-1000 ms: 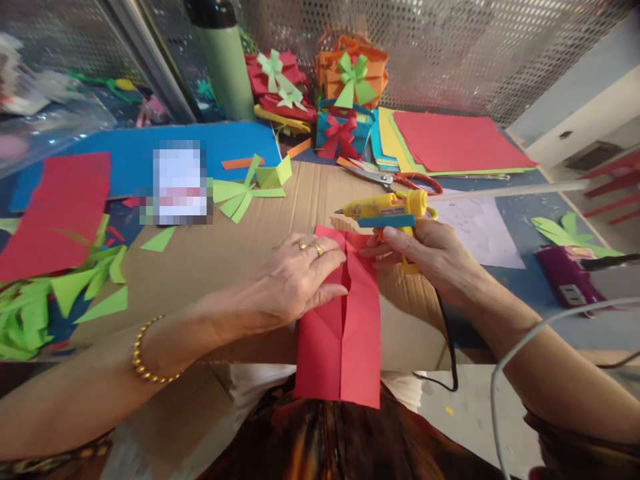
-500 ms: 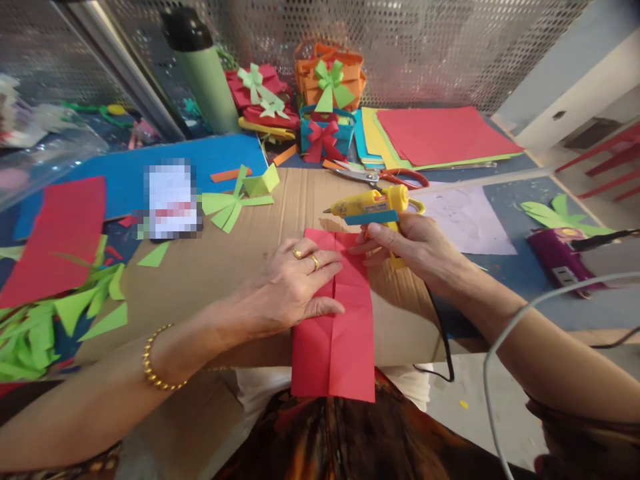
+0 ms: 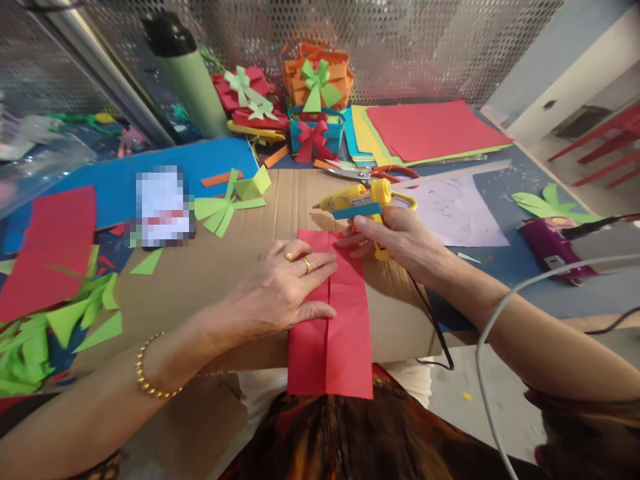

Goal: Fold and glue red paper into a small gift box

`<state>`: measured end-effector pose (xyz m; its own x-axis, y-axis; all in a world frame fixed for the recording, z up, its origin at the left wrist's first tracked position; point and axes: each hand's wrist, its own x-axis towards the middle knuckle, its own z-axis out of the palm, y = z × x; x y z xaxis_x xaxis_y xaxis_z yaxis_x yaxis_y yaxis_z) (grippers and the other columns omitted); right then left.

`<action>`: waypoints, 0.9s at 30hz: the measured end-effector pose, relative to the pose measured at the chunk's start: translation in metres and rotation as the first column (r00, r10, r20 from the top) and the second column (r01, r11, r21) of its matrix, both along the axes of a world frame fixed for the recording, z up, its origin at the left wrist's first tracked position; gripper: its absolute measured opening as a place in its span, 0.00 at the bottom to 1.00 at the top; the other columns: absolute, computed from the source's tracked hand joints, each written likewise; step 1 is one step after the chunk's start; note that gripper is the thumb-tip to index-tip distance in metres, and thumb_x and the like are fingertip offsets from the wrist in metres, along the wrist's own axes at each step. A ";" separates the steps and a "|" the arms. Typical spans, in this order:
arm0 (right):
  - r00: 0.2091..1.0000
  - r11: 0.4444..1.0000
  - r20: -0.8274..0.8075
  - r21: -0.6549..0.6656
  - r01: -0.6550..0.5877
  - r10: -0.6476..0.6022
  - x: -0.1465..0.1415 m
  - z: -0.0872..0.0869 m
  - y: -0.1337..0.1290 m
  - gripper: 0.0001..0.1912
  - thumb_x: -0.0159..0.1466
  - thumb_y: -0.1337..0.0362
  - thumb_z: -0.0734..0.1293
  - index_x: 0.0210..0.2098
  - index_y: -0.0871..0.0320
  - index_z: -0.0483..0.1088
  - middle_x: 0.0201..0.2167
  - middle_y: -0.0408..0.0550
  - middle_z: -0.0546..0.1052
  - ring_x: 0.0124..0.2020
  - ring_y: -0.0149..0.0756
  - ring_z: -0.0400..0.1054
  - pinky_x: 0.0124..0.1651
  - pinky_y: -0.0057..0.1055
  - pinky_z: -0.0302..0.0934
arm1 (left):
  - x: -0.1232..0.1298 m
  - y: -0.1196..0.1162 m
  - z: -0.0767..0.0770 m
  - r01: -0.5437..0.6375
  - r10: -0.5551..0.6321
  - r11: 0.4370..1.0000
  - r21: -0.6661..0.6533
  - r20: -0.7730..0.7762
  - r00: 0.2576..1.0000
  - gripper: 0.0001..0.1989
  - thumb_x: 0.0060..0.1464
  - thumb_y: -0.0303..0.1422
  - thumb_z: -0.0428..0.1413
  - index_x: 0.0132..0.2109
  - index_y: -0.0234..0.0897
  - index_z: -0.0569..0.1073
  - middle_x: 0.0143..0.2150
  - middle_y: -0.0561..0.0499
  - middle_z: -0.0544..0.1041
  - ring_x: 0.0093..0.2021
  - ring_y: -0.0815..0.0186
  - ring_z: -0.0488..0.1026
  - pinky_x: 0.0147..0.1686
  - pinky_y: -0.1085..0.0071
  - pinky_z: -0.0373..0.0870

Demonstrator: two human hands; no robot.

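A folded red paper [image 3: 347, 333] lies on brown cardboard, its lower end reaching over the front edge, with a fold line running down its middle. My left hand [image 3: 290, 287], with two gold rings, rests flat on the paper's upper left part, fingers stretched out. My right hand [image 3: 395, 230] grips a yellow glue gun [image 3: 345, 199], its nozzle pointing left above the paper's top edge. A small blue strip [image 3: 357, 211] is by the gun's side, next to my right thumb. Some fingertips of my right hand touch the paper's upper right part.
Scissors [image 3: 350, 172] lie behind the glue gun. Coloured sheets [image 3: 430, 133] and small paper baskets [image 3: 320, 87] stand at the back, beside a green bottle [image 3: 193, 87]. A phone [image 3: 161, 207] and green scraps [image 3: 30, 347] are left; a purple device [image 3: 550, 247] is right.
The whole view has shifted slightly, so most things sit a little further left. Both hands keep nearly the same pose on the paper and the glue gun.
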<state>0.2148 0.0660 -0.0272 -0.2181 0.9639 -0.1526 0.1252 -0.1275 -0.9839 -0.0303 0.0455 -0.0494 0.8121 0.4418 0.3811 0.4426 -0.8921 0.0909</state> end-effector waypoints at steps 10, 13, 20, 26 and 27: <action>1.000 1.000 -0.006 0.020 0.006 -0.005 -0.004 -0.001 0.001 0.16 0.63 0.46 0.73 0.37 0.51 0.73 0.37 0.48 0.83 0.44 0.45 0.82 0.37 0.37 0.80 | -0.001 -0.001 0.003 0.022 -0.022 1.000 0.007 -0.048 0.999 0.36 0.71 0.57 0.43 0.62 0.33 0.77 0.60 0.40 0.82 0.54 0.50 0.71 0.54 0.53 0.62; 1.000 0.999 -0.016 0.036 0.008 -0.007 -0.003 -0.004 0.002 0.17 0.62 0.45 0.74 0.36 0.51 0.73 0.36 0.47 0.82 0.43 0.45 0.82 0.34 0.35 0.78 | -0.001 -0.001 0.005 0.021 -0.020 1.000 0.022 -0.042 0.999 0.36 0.70 0.58 0.43 0.61 0.34 0.78 0.58 0.41 0.82 0.54 0.49 0.71 0.54 0.53 0.61; 0.999 0.999 0.025 0.023 -0.022 0.022 -0.002 -0.004 0.003 0.19 0.64 0.43 0.72 0.38 0.51 0.74 0.38 0.48 0.85 0.40 0.42 0.82 0.37 0.35 0.78 | 0.001 -0.003 0.008 0.032 -0.032 0.999 -0.010 -0.042 0.999 0.35 0.69 0.58 0.46 0.63 0.35 0.77 0.59 0.40 0.82 0.55 0.48 0.71 0.54 0.50 0.62; 0.999 0.994 -0.030 0.103 0.020 -0.017 0.002 0.004 0.001 0.20 0.63 0.44 0.74 0.38 0.53 0.73 0.40 0.48 0.83 0.39 0.39 0.81 0.37 0.33 0.77 | -0.002 0.003 0.011 -0.026 0.023 0.999 0.018 0.165 0.986 0.18 0.74 0.37 0.49 0.58 0.34 0.78 0.58 0.41 0.82 0.54 0.54 0.74 0.52 0.55 0.66; 0.999 0.990 -0.037 0.133 0.043 -0.038 0.005 0.007 0.002 0.20 0.63 0.44 0.74 0.38 0.53 0.72 0.41 0.48 0.82 0.39 0.38 0.80 0.37 0.33 0.76 | -0.003 0.005 0.013 -0.045 0.039 0.999 0.027 0.182 0.983 0.15 0.73 0.32 0.50 0.55 0.34 0.79 0.56 0.42 0.83 0.53 0.55 0.75 0.51 0.55 0.66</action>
